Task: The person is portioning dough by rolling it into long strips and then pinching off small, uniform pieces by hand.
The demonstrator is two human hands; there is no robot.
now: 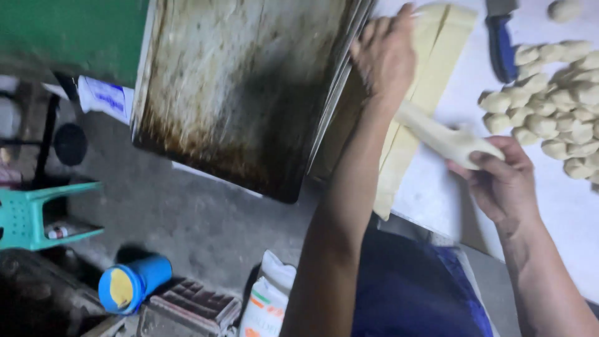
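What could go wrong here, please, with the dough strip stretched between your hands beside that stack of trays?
1. The pale dough strip hangs unsupported between the left hand and the right hand; it may thin out and tear.
2. The folded pale dough sheet overhangs the white table edge and could slide to the floor.
3. The stained metal baking trays also jut past the edge; the left arm might nudge them.

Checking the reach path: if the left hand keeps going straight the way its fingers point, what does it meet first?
The left hand points toward the top of the frame, along the edge of the stacked baking trays. It already rests beside the flat dough strips; beyond the fingertips the picture ends, so nothing else shows in that line. Depth is unclear.
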